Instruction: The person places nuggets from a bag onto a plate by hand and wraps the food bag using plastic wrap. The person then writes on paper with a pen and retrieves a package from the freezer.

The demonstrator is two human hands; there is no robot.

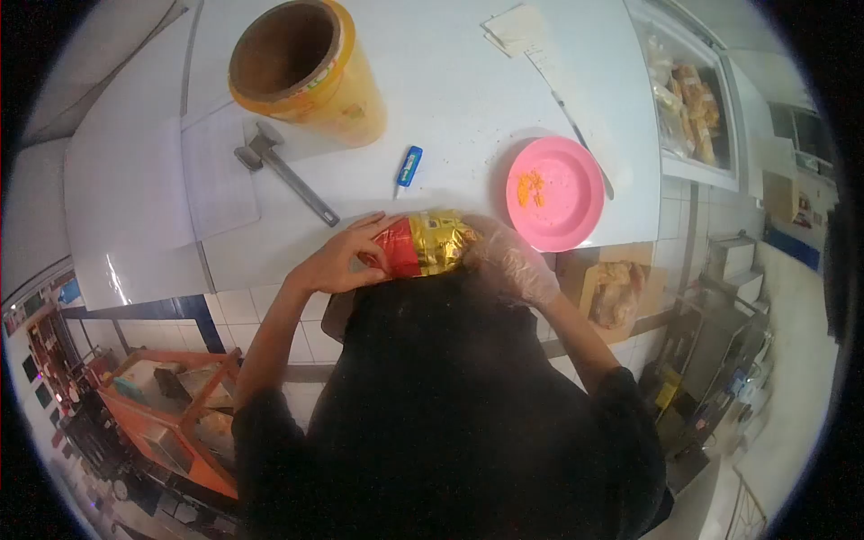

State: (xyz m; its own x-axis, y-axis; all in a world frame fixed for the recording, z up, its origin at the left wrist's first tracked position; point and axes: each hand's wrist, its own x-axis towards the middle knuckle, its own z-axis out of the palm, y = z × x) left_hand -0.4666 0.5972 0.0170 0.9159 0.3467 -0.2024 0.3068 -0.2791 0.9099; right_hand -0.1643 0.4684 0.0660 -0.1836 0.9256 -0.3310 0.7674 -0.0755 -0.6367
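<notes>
A shiny red and gold foil packet (425,244) lies sideways at the table's front edge, close against my dark clothing. My left hand (349,256) is bare and wraps around its red end, thumb on the near side. At the gold end, my right hand (509,259), in a clear plastic glove, closes around the packet; its fingertips are partly hidden. Just right of that hand sits a pink plate (576,202) with small orange crumbs (531,188) on it. A small blue tube with a white tip (409,168) lies beyond the packet.
A tall yellow bucket (360,112) stands at the back left, beside a metal mallet (292,175). A long thin knife-like tool (576,130) lies behind the plate. Below the table on the right is an open cardboard box (655,279); an orange cart (211,450) stands lower left.
</notes>
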